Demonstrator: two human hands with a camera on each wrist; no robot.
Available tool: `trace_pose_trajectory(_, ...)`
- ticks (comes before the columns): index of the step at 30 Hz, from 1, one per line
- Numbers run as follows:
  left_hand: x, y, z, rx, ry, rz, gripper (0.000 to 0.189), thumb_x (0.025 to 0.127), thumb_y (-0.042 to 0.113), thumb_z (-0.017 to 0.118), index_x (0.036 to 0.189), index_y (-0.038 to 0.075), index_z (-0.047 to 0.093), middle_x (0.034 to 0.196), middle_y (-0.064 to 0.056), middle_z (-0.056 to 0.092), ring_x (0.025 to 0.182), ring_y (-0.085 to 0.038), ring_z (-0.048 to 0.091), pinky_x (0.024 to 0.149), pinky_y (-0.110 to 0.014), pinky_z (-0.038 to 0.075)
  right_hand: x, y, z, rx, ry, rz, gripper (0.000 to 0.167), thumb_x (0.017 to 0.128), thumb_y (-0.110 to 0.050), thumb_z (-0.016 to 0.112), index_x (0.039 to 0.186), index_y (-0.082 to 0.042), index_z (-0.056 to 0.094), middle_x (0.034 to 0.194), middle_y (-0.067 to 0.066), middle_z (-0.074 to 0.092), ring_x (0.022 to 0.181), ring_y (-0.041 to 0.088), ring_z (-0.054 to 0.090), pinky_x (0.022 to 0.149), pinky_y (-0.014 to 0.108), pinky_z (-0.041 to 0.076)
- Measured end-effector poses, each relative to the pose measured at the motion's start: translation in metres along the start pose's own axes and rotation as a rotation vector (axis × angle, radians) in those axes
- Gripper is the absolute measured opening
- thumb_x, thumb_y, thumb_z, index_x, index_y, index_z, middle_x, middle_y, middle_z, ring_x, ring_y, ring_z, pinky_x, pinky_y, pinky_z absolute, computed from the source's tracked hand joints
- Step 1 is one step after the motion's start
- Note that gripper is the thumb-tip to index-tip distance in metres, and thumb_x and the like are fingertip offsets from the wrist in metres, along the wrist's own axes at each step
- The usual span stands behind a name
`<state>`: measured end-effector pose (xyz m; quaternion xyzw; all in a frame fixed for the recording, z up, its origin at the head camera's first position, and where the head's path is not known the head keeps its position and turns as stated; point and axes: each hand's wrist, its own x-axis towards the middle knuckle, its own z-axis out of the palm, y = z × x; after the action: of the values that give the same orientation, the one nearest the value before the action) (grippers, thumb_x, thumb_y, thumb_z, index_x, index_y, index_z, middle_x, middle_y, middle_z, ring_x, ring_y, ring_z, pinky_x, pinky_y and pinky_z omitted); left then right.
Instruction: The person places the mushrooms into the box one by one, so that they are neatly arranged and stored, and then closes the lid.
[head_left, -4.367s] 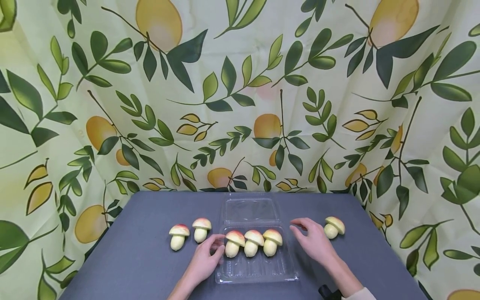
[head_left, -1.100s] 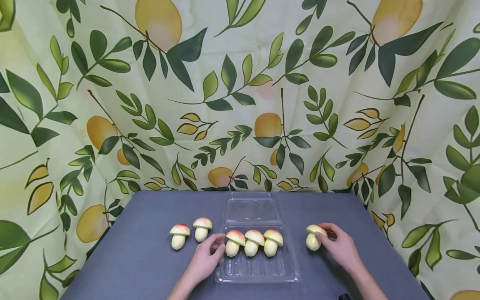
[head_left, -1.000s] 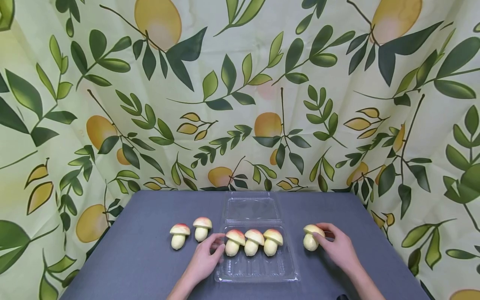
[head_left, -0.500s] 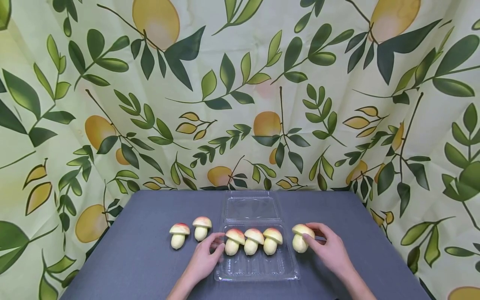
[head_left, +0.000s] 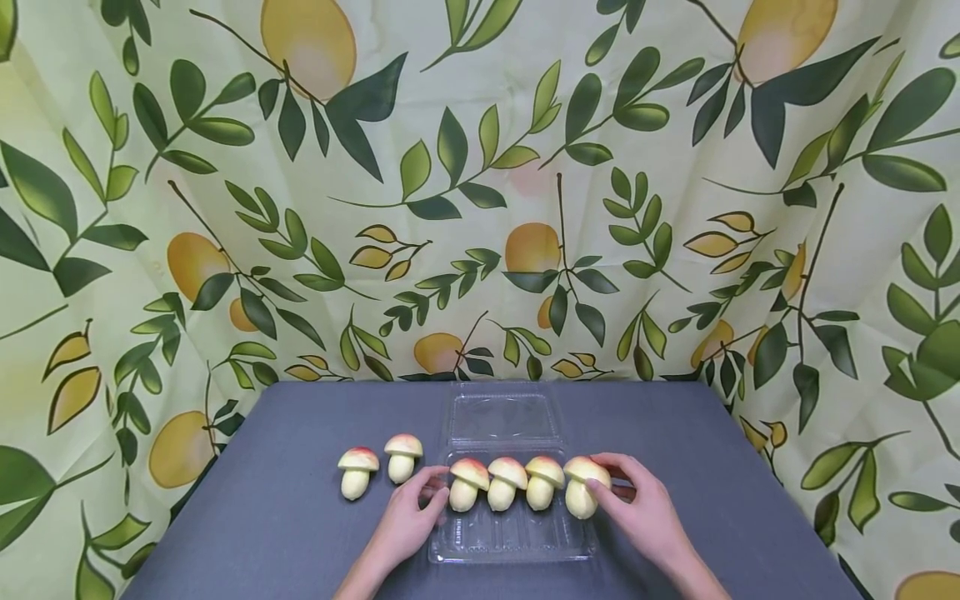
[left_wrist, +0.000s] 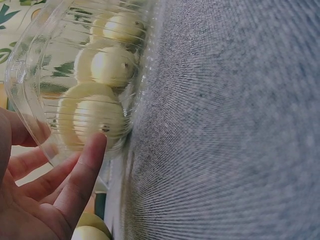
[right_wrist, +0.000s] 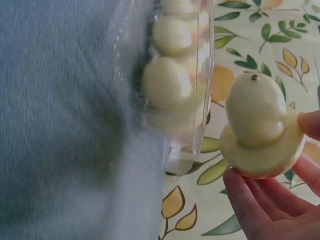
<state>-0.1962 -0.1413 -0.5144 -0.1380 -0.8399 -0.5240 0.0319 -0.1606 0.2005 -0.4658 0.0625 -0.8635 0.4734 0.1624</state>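
Observation:
My right hand (head_left: 643, 506) pinches a toy mushroom (head_left: 582, 492) with a pale stem and red-tinted cap. It is held upright at the right side of a clear plastic clamshell box (head_left: 517, 550), above the rim. In the right wrist view, thumb and fingertips press the mushroom's cap (right_wrist: 265, 160), apart from the box wall. Inside the box, three similar mushrooms (head_left: 502, 492) stand in a row. At the box's left side, my left hand (head_left: 408, 517) rests with loosely bent fingers; the left wrist view shows its fingers (left_wrist: 90, 155) touching the outside of the clear wall.
Two more toy mushrooms, one nearer (head_left: 356, 475) and one farther (head_left: 402, 458), stand on the grey table (head_left: 300, 533) left of the box. The raised lid (head_left: 502, 417) lies back behind the box. A leaf-and-fruit patterned curtain (head_left: 480, 208) surrounds the table's far edge.
My right hand has taken hold of the mushroom at the far right and carried it left to the box's right side. The left hand has stayed in place.

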Motion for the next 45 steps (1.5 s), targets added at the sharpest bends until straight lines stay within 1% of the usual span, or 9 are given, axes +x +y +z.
trace_pose_trajectory(6,0.000,0.000,0.000,-0.009,-0.002,-0.004,0.031,0.100,0.012,0.064,0.129,0.002,0.063,0.099,-0.009,0.068,0.082,-0.023,0.070,0.061,-0.026,0.059,-0.008,-0.001,0.012,0.038,0.010,-0.122,0.027,0.089,-0.015,0.081,0.114,-0.019,0.072,0.111,-0.008,0.067,0.101,0.009,0.064,0.079,0.031,0.060)
trace_pose_trajectory(12,0.000,0.000,0.000,-0.008,-0.003,-0.005,0.031,0.100,0.013,0.064,0.129,0.001,0.063,0.098,-0.010,0.069,0.079,-0.020,0.070,0.061,-0.026,0.059,-0.015,-0.001,0.024,0.041,0.002,-0.210,0.030,0.087,-0.013,0.082,0.112,-0.025,0.071,0.109,-0.013,0.065,0.097,0.006,0.063,0.076,0.031,0.059)
trace_pose_trajectory(20,0.000,-0.001,0.001,-0.013,-0.004,0.000,0.031,0.100,0.012,0.064,0.129,0.002,0.063,0.099,-0.010,0.070,0.077,-0.017,0.069,0.061,-0.025,0.059,-0.022,0.008,0.038,-0.075,0.042,-0.402,0.039,0.078,-0.003,0.086,0.110,-0.019,0.071,0.108,-0.011,0.066,0.093,0.007,0.062,0.080,0.015,0.050)
trace_pose_trajectory(24,0.000,-0.001,0.001,-0.013,-0.002,0.001,0.031,0.100,0.012,0.064,0.129,0.002,0.063,0.099,-0.010,0.070,0.076,-0.017,0.069,0.061,-0.026,0.059,-0.023,0.010,0.043,-0.117,0.037,-0.419,0.043,0.075,-0.002,0.087,0.111,-0.020,0.070,0.108,-0.013,0.064,0.096,0.006,0.063,0.086,0.010,0.045)
trace_pose_trajectory(32,0.000,0.000,0.000,-0.004,0.000,0.004,0.031,0.099,0.011,0.064,0.128,0.001,0.063,0.099,-0.010,0.070,0.076,-0.016,0.069,0.061,-0.026,0.059,-0.025,0.013,0.049,-0.212,0.050,-0.468,0.042,0.072,-0.006,0.089,0.109,-0.017,0.072,0.111,-0.013,0.065,0.102,0.010,0.063,0.093,0.010,0.042)
trace_pose_trajectory(36,0.000,0.000,0.000,-0.003,-0.001,0.006,0.031,0.099,0.011,0.064,0.128,0.001,0.063,0.098,-0.010,0.070,0.078,-0.019,0.069,0.061,-0.026,0.059,-0.025,0.016,0.050,-0.289,0.042,-0.480,0.040,0.072,-0.011,0.089,0.108,-0.018,0.072,0.110,-0.013,0.065,0.101,0.010,0.062,0.090,0.020,0.048)
trace_pose_trajectory(40,0.000,0.000,0.001,-0.004,0.002,0.009,0.030,0.099,0.011,0.064,0.128,0.001,0.063,0.098,-0.010,0.070,0.078,-0.019,0.069,0.062,-0.026,0.059,-0.024,0.018,0.049,-0.320,-0.006,-0.504,0.042,0.070,-0.011,0.089,0.108,-0.018,0.072,0.110,-0.012,0.066,0.101,0.011,0.061,0.085,0.034,0.053)
trace_pose_trajectory(42,0.000,0.000,0.001,-0.005,0.004,0.009,0.030,0.099,0.011,0.064,0.127,0.001,0.063,0.098,-0.010,0.069,0.078,-0.018,0.069,0.061,-0.026,0.059,-0.023,0.018,0.048,-0.317,-0.026,-0.519,0.043,0.069,-0.010,0.089,0.108,-0.018,0.071,0.109,-0.012,0.066,0.101,0.012,0.060,0.084,0.036,0.053)
trace_pose_trajectory(45,0.000,0.000,0.001,-0.003,0.004,0.008,0.030,0.099,0.011,0.064,0.127,0.001,0.063,0.098,-0.010,0.069,0.077,-0.017,0.069,0.061,-0.026,0.059,-0.022,0.016,0.046,-0.311,-0.040,-0.540,0.044,0.069,-0.009,0.089,0.107,-0.017,0.071,0.109,-0.012,0.067,0.102,0.012,0.060,0.086,0.033,0.051)
